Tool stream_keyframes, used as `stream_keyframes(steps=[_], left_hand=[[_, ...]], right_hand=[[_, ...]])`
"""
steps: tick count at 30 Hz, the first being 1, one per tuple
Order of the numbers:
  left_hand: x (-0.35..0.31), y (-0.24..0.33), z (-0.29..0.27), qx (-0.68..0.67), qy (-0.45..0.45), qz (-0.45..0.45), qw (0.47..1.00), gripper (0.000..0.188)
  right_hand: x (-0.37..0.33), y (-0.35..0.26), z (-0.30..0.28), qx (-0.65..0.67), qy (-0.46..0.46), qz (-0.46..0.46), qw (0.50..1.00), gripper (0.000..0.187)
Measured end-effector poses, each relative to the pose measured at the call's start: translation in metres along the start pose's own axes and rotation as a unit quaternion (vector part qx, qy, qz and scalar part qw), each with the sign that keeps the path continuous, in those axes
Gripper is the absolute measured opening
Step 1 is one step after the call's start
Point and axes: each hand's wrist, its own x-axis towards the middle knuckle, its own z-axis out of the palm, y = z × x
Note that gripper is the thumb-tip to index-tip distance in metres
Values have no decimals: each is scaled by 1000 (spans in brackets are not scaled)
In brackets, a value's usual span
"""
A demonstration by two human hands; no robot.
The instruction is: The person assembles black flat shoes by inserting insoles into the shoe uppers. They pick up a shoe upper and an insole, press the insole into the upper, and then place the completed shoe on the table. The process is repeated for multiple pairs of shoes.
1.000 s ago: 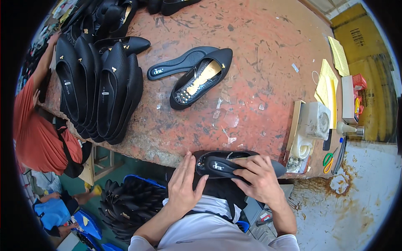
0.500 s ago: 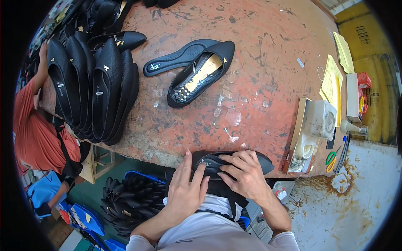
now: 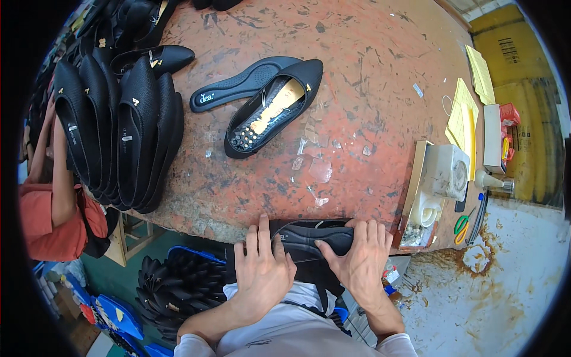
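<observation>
A black pointed flat shoe [image 3: 301, 238] lies sideways at the table's near edge, its toe to the right, with a dark cushioned insole inside it. At the heel end, my left hand [image 3: 262, 262] grips the shoe, fingers over the heel and fingertips on the far rim. My right hand [image 3: 364, 253] is wrapped over the toe end, its thumb pressing on the insole. Farther up the table sits another black flat [image 3: 275, 110] with its bare inner sole showing gold. A loose black insole [image 3: 238, 89] lies partly behind it.
Several nested black shoes [image 3: 122, 134] stand at the left, with more behind. On the right are an open box with a grimy white container [image 3: 449, 172], green-and-orange scissors [image 3: 461, 229] and yellow papers [image 3: 461, 119]. Dark shoes [image 3: 172, 285] fill a blue crate below. A person in red [image 3: 53, 220] is at the left.
My right hand has shifted from inside the shoe to around its toe, thumb on the insole. My left fingers have moved over the heel. The view has shifted slightly.
</observation>
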Motion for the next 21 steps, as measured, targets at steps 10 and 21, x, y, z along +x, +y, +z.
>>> stream_keyframes(steps=[10, 21], left_hand=[[12, -18, -15, -103, -43, 102, 988, 51], [15, 34, 91, -186, -43, 208, 959, 47]], right_hand=[[13, 13, 15, 82, -45, -33, 995, 46], [-54, -19, -7, 28, -104, -68, 992, 90]])
